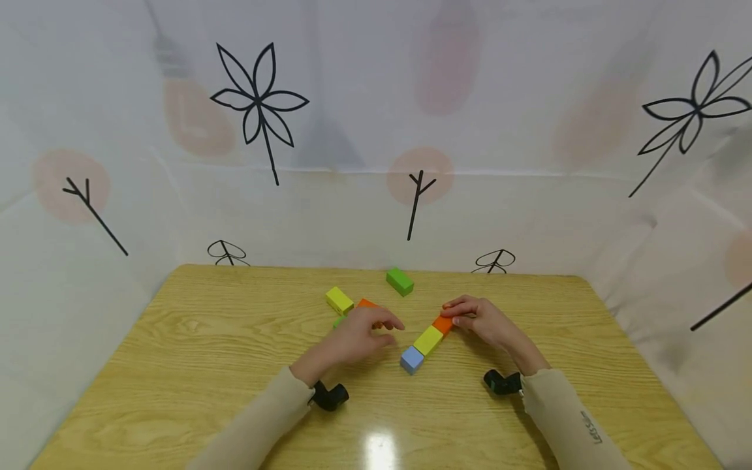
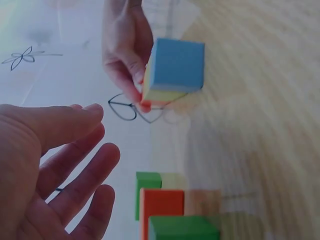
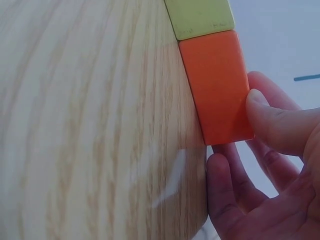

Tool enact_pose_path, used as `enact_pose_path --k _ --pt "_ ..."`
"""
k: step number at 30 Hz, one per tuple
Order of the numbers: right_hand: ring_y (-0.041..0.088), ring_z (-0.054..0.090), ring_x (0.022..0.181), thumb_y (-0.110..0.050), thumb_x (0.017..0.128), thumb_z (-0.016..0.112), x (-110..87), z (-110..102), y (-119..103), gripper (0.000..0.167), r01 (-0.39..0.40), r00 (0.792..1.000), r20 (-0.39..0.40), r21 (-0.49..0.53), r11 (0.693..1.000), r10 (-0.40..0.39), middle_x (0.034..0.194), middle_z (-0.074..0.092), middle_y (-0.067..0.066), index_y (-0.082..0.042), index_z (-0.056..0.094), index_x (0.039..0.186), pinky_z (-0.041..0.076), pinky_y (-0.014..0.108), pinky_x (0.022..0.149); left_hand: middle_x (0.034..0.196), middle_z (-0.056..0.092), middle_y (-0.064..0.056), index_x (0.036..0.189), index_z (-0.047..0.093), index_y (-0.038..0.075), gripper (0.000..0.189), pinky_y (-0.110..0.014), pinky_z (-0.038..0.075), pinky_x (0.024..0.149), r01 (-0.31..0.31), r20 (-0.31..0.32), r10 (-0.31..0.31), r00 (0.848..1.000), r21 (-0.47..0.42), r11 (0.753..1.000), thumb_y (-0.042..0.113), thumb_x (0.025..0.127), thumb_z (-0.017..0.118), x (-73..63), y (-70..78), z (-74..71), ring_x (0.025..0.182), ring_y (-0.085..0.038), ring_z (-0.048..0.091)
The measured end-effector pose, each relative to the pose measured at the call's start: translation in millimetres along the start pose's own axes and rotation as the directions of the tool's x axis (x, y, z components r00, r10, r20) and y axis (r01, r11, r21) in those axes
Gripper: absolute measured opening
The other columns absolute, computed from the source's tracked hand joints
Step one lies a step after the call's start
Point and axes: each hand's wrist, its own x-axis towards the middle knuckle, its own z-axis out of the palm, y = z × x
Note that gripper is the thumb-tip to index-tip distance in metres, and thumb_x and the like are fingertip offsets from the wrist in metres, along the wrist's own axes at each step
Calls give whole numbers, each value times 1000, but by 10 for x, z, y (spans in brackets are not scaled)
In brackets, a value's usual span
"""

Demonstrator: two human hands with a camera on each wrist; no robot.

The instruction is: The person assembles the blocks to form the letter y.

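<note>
1. Farthest left on the table (image 1: 223, 365) lies the loose yellow block (image 1: 339, 300), beyond and to the left of the blue block (image 1: 412, 360). It looks simply set aside, well clear of the row.
2. Next, also beyond and left of the blue block, are the half-hidden green block (image 1: 337, 322) and the loose orange block (image 1: 367, 303). The hand in front covers much of both, so from here I can't tell whether they touch.
3. The left hand (image 1: 358, 334) hovers left of the blue block, thumb and fingers apart and loosely bent, nothing between them. I'd guess it is held there to be within easy reach of both the loose pieces and the row.
4. The back green block (image 1: 400, 282) lies on its own well beyond the blue block, near the table's far edge, probably just out of the way.
5. The blue block forms the near end of a slanting row; the middle yellow block (image 1: 428, 341) butts against it on its far right side, likely to make one straight line.
6. The end orange block (image 1: 443, 324) finishes that row, farthest from the blue block. The right hand (image 1: 484, 320) pinches its far end between thumb and fingers, seemingly to hold it square against the yellow.
</note>
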Motion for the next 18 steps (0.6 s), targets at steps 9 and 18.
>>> enact_pose_path --k 9,18 --pt "43 48 127 4 97 58 2 -7 -9 25 13 1000 9 -24 1000 -12 131 59 19 -2 74 116 46 48 99 114 70 -3 115 72 7 23 -41 51 94 67 -57 -70 996 -52 996 7 92 72 69 -193 -155 107 -21 63" --pt "43 47 127 6 97 58 -3 -4 -12 25 -16 1000 -1 15 1000 16 130 59 19 -1 75 114 49 43 97 118 68 -3 117 72 6 23 -44 48 99 139 -54 -141 989 -28 990 9 94 70 148 -357 -247 115 -25 60"
